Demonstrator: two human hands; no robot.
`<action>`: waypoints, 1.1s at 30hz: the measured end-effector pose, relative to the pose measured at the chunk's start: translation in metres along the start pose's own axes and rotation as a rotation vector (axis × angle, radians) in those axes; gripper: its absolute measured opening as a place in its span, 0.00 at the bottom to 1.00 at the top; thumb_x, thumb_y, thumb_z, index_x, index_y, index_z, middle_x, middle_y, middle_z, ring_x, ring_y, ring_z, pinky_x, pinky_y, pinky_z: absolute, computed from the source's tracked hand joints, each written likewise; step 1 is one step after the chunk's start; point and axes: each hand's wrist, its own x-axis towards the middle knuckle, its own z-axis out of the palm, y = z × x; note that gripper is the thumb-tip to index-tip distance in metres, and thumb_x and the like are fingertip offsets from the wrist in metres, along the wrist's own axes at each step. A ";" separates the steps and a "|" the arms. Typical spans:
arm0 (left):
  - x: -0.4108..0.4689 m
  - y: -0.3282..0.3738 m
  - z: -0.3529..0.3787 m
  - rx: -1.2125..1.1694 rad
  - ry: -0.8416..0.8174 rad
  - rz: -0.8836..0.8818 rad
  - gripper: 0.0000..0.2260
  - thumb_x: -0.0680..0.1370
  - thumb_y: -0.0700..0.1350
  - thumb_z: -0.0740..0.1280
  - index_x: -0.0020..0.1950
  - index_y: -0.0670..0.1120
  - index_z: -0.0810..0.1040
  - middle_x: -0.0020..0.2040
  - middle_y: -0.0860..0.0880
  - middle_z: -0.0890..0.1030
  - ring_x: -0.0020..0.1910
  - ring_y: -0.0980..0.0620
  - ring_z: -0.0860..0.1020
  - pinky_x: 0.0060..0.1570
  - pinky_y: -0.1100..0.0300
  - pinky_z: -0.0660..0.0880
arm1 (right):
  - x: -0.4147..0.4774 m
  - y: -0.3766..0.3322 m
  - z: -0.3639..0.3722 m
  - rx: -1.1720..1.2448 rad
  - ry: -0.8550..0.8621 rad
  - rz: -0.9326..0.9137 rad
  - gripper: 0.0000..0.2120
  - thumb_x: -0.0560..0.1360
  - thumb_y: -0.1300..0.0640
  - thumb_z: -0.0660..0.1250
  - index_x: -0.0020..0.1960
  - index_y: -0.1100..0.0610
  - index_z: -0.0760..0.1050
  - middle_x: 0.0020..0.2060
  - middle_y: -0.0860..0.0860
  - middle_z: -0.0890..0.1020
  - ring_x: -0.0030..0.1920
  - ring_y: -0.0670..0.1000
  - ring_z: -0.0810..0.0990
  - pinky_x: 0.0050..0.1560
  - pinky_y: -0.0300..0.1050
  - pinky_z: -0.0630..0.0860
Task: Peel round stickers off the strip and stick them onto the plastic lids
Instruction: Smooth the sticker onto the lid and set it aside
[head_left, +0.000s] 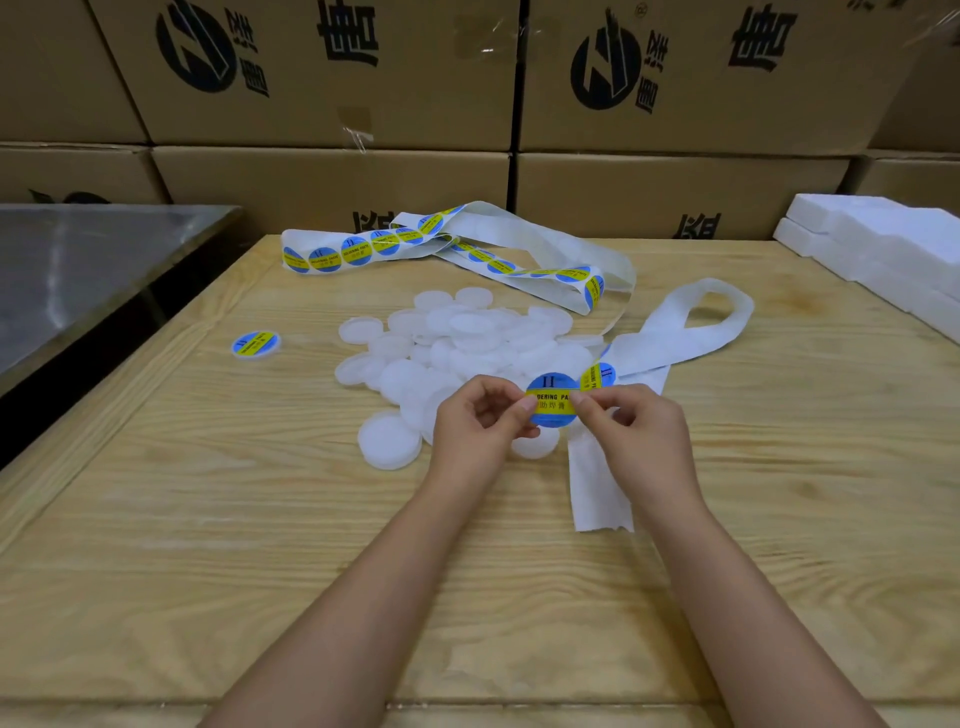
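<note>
Head view: two bare forearms reach in from 6 o'clock over the wooden table (260, 519). The left hand (478, 421) and right hand (634, 431) meet at the centre, each pinching the round sticker (550, 402) between thumb and forefinger. The left holds its 9 o'clock edge and the right its 3 o'clock edge, so the blue-and-yellow face sits between the two grips. Whether a lid is beneath it cannot be told. The emptied backing strip (597, 483) trails under the right hand. Just past the hands lies the pile of plain lids (457, 343), with one labelled lid (255, 344) apart at 10 o'clock. The strip of stickers (441, 244) coils at 12 o'clock, before cardboard boxes (332, 78).
</note>
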 end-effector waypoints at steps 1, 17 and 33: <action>0.000 0.000 -0.001 0.001 -0.001 0.001 0.05 0.73 0.33 0.69 0.41 0.41 0.75 0.33 0.52 0.80 0.31 0.53 0.80 0.38 0.59 0.79 | 0.000 0.002 0.000 0.040 -0.005 0.020 0.08 0.72 0.53 0.72 0.35 0.45 0.78 0.30 0.41 0.71 0.31 0.43 0.68 0.35 0.36 0.64; 0.000 -0.011 -0.019 1.216 -0.191 0.517 0.20 0.67 0.48 0.69 0.57 0.44 0.80 0.58 0.48 0.80 0.59 0.46 0.75 0.58 0.54 0.63 | 0.000 -0.009 -0.002 0.695 -0.078 0.235 0.03 0.77 0.62 0.63 0.50 0.59 0.75 0.45 0.58 0.83 0.45 0.55 0.84 0.47 0.45 0.81; -0.002 -0.007 -0.004 0.590 0.002 0.287 0.32 0.63 0.47 0.79 0.66 0.47 0.73 0.53 0.52 0.69 0.46 0.66 0.72 0.47 0.77 0.67 | 0.001 0.007 0.013 0.334 -0.121 0.071 0.17 0.74 0.64 0.67 0.61 0.54 0.70 0.36 0.47 0.83 0.40 0.49 0.81 0.49 0.42 0.76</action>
